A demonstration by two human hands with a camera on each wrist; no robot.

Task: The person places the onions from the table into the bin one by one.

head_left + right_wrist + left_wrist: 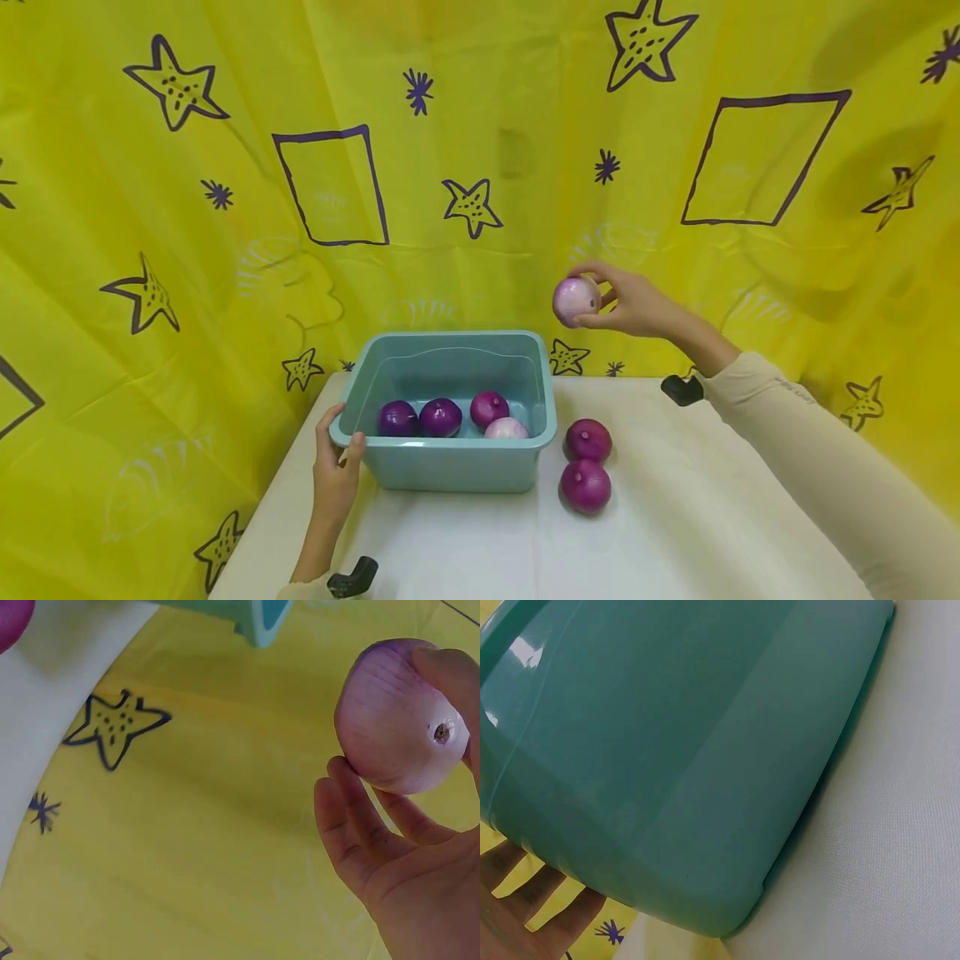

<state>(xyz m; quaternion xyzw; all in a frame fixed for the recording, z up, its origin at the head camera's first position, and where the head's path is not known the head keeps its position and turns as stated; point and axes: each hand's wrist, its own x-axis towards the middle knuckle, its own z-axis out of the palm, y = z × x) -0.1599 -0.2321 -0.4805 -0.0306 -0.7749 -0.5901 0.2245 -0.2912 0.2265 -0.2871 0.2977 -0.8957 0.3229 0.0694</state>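
Seven round onions show in all. Four lie inside the teal rectangular plastic tub (456, 462) that stands toward the back left of the white counter (675, 533): two dark purple onions (398, 418) side by side at the tub's left, a magenta onion (489, 409) to their right, and a pale pinkish onion (506, 429) just in front of that one, against the near wall. Two more magenta onions (587, 440) sit on the counter just beside the tub's right wall, one in front of the other and touching or nearly so. The seventh, a pale lilac onion (575, 300), is up in the air above and to the right of the tub's back right corner, in front of the yellow curtain with purple stars (480, 125).

The near wall of the tub hides the lower parts of the onions inside. In the left wrist view the tub fills almost the whole picture, and only some fingers (525, 889) show at the lower left. A small black object (681, 389) by the right sleeve is too small to make out.

The right hand (633, 302) grasps the pale lilac onion between curled fingertips and thumb. The left hand (335, 467) grips the tub's front left corner, thumb hooked over the rim.
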